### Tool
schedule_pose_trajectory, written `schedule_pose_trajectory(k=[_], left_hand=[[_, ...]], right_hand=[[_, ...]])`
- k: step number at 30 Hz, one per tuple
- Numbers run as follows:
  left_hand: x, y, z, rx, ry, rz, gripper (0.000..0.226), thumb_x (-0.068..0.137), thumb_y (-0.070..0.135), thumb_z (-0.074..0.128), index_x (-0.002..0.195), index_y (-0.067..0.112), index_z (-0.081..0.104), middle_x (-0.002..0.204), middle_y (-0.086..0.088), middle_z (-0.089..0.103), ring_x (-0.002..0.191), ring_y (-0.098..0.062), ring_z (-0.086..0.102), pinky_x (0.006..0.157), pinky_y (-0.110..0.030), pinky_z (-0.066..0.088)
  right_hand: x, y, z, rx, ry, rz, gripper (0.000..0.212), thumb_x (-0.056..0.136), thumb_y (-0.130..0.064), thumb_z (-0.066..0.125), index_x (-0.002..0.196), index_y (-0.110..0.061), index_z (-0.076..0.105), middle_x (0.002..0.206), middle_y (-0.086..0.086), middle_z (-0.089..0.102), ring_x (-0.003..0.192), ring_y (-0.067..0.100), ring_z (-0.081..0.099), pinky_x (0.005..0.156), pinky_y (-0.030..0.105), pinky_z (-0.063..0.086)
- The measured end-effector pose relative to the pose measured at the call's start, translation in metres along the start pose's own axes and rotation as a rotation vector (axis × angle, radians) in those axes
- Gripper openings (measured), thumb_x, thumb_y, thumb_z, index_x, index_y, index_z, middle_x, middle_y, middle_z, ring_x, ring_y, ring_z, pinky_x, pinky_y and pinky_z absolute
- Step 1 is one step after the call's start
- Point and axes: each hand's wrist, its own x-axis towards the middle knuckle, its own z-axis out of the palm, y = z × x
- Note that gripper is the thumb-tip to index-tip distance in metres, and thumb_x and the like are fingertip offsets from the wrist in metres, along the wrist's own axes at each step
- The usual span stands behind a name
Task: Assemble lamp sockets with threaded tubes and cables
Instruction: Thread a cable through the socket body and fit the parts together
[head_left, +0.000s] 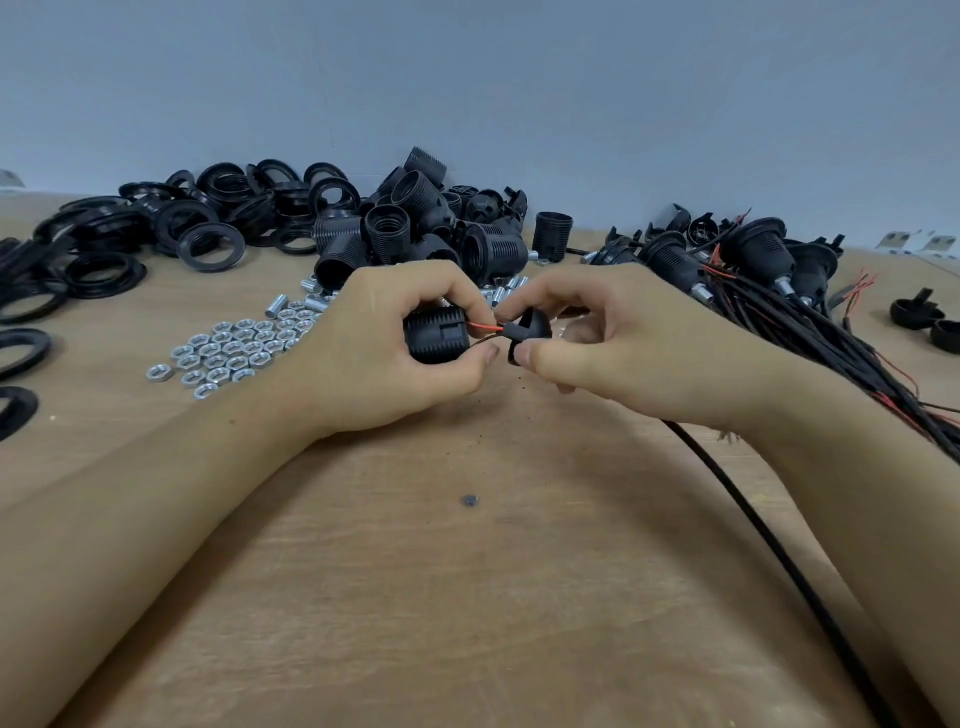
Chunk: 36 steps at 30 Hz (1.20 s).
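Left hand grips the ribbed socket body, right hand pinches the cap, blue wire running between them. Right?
Not quite: the wire between them is red, not blue, as the head view shows. The rest holds: the left hand grips the ribbed socket body and the right hand pinches the cap.

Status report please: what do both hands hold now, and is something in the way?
Left hand grips socket body. Right hand pinches socket cap. Red wire runs between them, parts not joined. Nothing blocking.
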Motion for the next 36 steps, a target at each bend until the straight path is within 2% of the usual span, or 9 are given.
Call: schedule_pose_trajectory(k=[3, 7, 13, 16, 19, 23, 28, 31, 36], left_hand=[[0.000, 0.002, 0.000, -0.005, -0.008, -0.002, 0.020, 0.079, 0.013, 0.082, 0.090, 0.014, 0.065, 0.083, 0.009, 0.065, 0.073, -0.009, 0.061, 0.070, -0.014, 0.044], [0.000, 0.004, 0.000, -0.018, -0.031, -0.022, 0.029, 0.075, 0.011, 0.085, 0.093, 0.011, 0.064, 0.089, 0.000, 0.068, 0.078, -0.020, 0.066, 0.074, -0.038, 0.053], [-0.002, 0.005, 0.002, -0.038, -0.049, -0.044, 0.043, 0.074, 0.019, 0.087, 0.100, 0.016, 0.053, 0.091, 0.010, 0.062, 0.072, -0.020, 0.065, 0.063, -0.037, 0.053], [-0.002, 0.005, 0.003, -0.042, -0.050, -0.035, 0.051, 0.073, 0.023, 0.088, 0.104, 0.022, 0.049, 0.095, 0.009, 0.059, 0.076, -0.020, 0.064, 0.071, -0.038, 0.055], [-0.001, 0.005, 0.004, -0.014, -0.048, -0.008, 0.050, 0.074, 0.023, 0.086, 0.105, 0.024, 0.046, 0.095, 0.005, 0.059, 0.072, -0.020, 0.062, 0.064, -0.025, 0.050], [0.000, 0.007, 0.006, 0.057, 0.029, 0.036, 0.050, 0.076, 0.018, 0.084, 0.105, 0.027, 0.045, 0.096, 0.003, 0.059, 0.071, -0.018, 0.060, 0.061, -0.021, 0.046], [0.000, 0.008, 0.006, 0.102, 0.088, 0.105, 0.050, 0.074, 0.013, 0.079, 0.109, 0.024, 0.046, 0.096, 0.010, 0.055, 0.079, -0.004, 0.057, 0.069, -0.008, 0.041], [0.001, 0.007, 0.006, 0.128, 0.110, 0.134, 0.050, 0.074, 0.008, 0.080, 0.107, 0.022, 0.046, 0.097, 0.011, 0.053, 0.081, 0.003, 0.054, 0.072, -0.007, 0.039], [0.001, 0.004, 0.007, 0.180, 0.069, 0.178, 0.041, 0.074, 0.004, 0.081, 0.104, 0.011, 0.054, 0.097, 0.014, 0.050, 0.082, 0.010, 0.050, 0.072, -0.006, 0.036]], right_hand=[[0.000, 0.000, 0.002, -0.018, 0.034, -0.044, 0.028, 0.084, -0.030, 0.070, 0.111, -0.026, 0.067, 0.066, -0.031, 0.060, 0.053, 0.000, 0.049, 0.059, 0.010, 0.039], [0.001, 0.000, 0.000, 0.006, 0.034, -0.106, 0.024, 0.084, -0.027, 0.075, 0.108, -0.027, 0.072, 0.080, -0.018, 0.066, 0.059, 0.001, 0.053, 0.064, 0.017, 0.045], [0.003, -0.001, 0.008, 0.035, 0.023, -0.160, 0.029, 0.078, -0.029, 0.074, 0.106, -0.035, 0.072, 0.095, 0.014, 0.069, 0.075, 0.036, 0.061, 0.080, 0.048, 0.055], [0.004, 0.001, 0.007, 0.138, 0.038, -0.137, 0.023, 0.079, -0.020, 0.077, 0.101, -0.028, 0.074, 0.089, 0.016, 0.069, 0.065, 0.024, 0.063, 0.074, 0.038, 0.058], [0.003, 0.000, 0.006, 0.077, 0.041, -0.101, 0.022, 0.081, -0.017, 0.077, 0.102, -0.012, 0.074, 0.077, 0.015, 0.069, 0.060, 0.014, 0.061, 0.071, 0.037, 0.057], [0.001, -0.007, 0.010, 0.054, 0.114, -0.069, 0.019, 0.080, -0.027, 0.079, 0.098, -0.024, 0.076, 0.071, 0.010, 0.071, 0.068, 0.023, 0.068, 0.079, 0.045, 0.057], [-0.002, -0.016, 0.010, 0.062, 0.137, -0.073, 0.016, 0.078, -0.028, 0.080, 0.092, -0.022, 0.077, 0.075, 0.020, 0.068, 0.064, 0.035, 0.062, 0.076, 0.050, 0.054], [-0.003, -0.018, 0.010, 0.044, 0.132, -0.070, 0.009, 0.079, -0.026, 0.079, 0.087, -0.022, 0.077, 0.071, 0.018, 0.064, 0.062, 0.032, 0.059, 0.067, 0.040, 0.053], [-0.003, -0.014, 0.009, 0.025, 0.111, -0.047, 0.009, 0.078, -0.024, 0.080, 0.085, -0.021, 0.076, 0.056, -0.011, 0.065, 0.053, 0.000, 0.056, 0.056, 0.009, 0.044]])
